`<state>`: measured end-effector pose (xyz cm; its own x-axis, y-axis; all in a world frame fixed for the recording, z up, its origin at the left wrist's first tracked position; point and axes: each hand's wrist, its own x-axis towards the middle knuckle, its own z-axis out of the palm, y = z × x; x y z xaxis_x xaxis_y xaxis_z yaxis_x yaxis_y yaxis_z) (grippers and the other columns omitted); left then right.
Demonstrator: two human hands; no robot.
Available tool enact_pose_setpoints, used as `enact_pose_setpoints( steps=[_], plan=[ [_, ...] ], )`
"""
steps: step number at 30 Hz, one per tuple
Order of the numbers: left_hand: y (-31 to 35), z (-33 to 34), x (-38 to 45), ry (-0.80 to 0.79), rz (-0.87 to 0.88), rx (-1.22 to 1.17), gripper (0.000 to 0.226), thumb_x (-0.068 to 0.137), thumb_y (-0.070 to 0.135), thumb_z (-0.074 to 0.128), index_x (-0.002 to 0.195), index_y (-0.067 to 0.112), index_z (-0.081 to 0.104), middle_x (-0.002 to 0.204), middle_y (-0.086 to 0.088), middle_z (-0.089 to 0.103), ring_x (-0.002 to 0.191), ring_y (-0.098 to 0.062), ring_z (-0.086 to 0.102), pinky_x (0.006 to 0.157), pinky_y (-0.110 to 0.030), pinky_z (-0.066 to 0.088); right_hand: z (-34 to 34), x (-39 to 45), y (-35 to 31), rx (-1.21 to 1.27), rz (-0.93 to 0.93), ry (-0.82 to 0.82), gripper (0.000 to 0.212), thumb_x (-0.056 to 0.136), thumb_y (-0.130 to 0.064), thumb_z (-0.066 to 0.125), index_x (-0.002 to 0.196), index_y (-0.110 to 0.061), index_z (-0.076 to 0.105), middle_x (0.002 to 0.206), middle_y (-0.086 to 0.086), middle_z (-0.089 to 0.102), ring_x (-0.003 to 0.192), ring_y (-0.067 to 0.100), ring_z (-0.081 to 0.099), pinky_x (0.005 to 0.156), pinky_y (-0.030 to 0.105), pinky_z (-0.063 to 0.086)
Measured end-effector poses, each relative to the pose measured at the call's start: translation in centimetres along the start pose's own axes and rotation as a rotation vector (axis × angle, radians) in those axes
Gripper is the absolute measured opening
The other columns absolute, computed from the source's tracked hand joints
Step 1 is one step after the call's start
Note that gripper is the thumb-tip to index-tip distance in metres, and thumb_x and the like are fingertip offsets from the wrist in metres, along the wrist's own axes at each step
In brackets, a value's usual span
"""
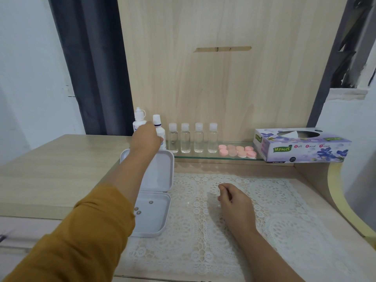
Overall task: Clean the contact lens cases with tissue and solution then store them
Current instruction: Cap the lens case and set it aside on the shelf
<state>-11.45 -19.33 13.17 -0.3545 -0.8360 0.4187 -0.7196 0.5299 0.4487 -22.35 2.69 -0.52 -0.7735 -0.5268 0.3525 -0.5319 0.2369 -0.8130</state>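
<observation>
My left hand [145, 138] reaches to the back left of the glass shelf [213, 158] and curls round a white solution bottle [158, 124]. A second white solution bottle [139, 119] stands just left of it, partly hidden by the hand. My right hand [232, 197] rests on the lace mat [274, 202] with its fingers loosely curled, holding nothing. Several pink contact lens cases [237, 150] lie in a cluster on the shelf, to the right of the bottles. A floral tissue box [301, 146] stands at the shelf's right end.
Several small clear bottles [192, 138] with white caps stand in a row on the shelf. A white hinged box [157, 192] lies open under my left forearm, with a few small round pieces inside. A wooden panel rises behind the shelf.
</observation>
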Motion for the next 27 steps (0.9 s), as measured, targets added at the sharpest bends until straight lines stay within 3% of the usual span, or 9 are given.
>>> enact_pose_setpoints(
  steps=[5, 8, 12, 17, 19, 22, 27],
  plan=[
    [0.6, -0.1, -2.1, 0.335, 0.191, -0.132, 0.024, 0.092, 0.008, 0.048, 0.115, 0.001, 0.053, 0.108, -0.017, 0.059, 0.093, -0.033, 0.054, 0.067, -0.037, 0.038, -0.3, -0.2, -0.3, 0.121, 0.035, 0.044, 0.021, 0.099, -0.028, 0.049, 0.107, -0.026, 0.068, 0.077, -0.01, 0.066, 0.073, 0.006, 0.061, 0.067, 0.026, 0.049],
    [1.3, 0.7, -5.1, 0.401, 0.334, -0.264, 0.029, 0.091, 0.006, 0.049, 0.119, 0.002, 0.056, 0.107, -0.016, 0.062, 0.093, -0.032, 0.058, 0.074, -0.043, 0.048, -0.5, -0.1, -0.3, 0.252, 0.089, 0.097, 0.018, 0.098, -0.027, 0.05, 0.099, -0.028, 0.068, 0.073, -0.007, 0.066, 0.062, 0.006, 0.057, 0.064, 0.03, 0.048],
    [1.9, 3.3, -9.8, 0.243, 0.383, -0.295, 0.022, 0.092, 0.007, 0.048, 0.111, 0.003, 0.059, 0.098, -0.015, 0.062, 0.088, -0.031, 0.057, 0.075, -0.041, 0.047, -0.9, 0.5, -0.4, 0.358, 0.192, 0.146, 0.019, 0.098, -0.027, 0.05, 0.099, -0.025, 0.069, 0.074, -0.003, 0.067, 0.062, 0.009, 0.056, 0.062, 0.027, 0.046],
    [1.5, 6.7, -14.8, -0.029, 0.316, -0.274, 0.028, 0.094, 0.01, 0.046, 0.12, 0.009, 0.057, 0.109, -0.007, 0.061, 0.099, -0.022, 0.057, 0.084, -0.033, 0.046, -2.1, 0.9, -0.3, 0.399, 0.223, 0.114, 0.019, 0.097, -0.026, 0.051, 0.101, -0.021, 0.069, 0.077, 0.0, 0.067, 0.063, 0.013, 0.056, 0.064, 0.026, 0.046],
    [1.3, 7.5, -16.1, -0.116, 0.29, -0.251, 0.025, 0.094, 0.011, 0.044, 0.114, 0.01, 0.06, 0.106, -0.005, 0.062, 0.097, -0.021, 0.058, 0.083, -0.035, 0.048, -2.8, 0.8, -0.1, 0.385, 0.223, 0.091, 0.019, 0.097, -0.025, 0.051, 0.101, -0.02, 0.069, 0.076, 0.0, 0.067, 0.064, 0.014, 0.056, 0.064, 0.026, 0.046],
    [1.1, 8.3, -17.5, -0.187, 0.309, -0.186, 0.02, 0.095, 0.012, 0.043, 0.095, 0.011, 0.062, 0.096, -0.003, 0.063, 0.087, -0.02, 0.059, 0.077, -0.036, 0.05, -3.8, 0.5, 0.6, 0.352, 0.222, 0.084, 0.018, 0.097, -0.026, 0.053, 0.101, -0.02, 0.069, 0.076, 0.0, 0.068, 0.065, 0.014, 0.057, 0.065, 0.025, 0.045],
    [0.6, 8.6, -18.1, -0.206, 0.278, -0.227, 0.015, 0.094, 0.012, 0.048, 0.085, 0.018, 0.059, 0.091, 0.003, 0.062, 0.083, -0.014, 0.058, 0.074, -0.029, 0.048, -4.7, -0.3, 1.6, 0.336, 0.236, 0.103, 0.016, 0.098, -0.023, 0.053, 0.101, -0.018, 0.068, 0.08, 0.004, 0.068, 0.068, 0.013, 0.059, 0.061, 0.02, 0.043]
  ],
)
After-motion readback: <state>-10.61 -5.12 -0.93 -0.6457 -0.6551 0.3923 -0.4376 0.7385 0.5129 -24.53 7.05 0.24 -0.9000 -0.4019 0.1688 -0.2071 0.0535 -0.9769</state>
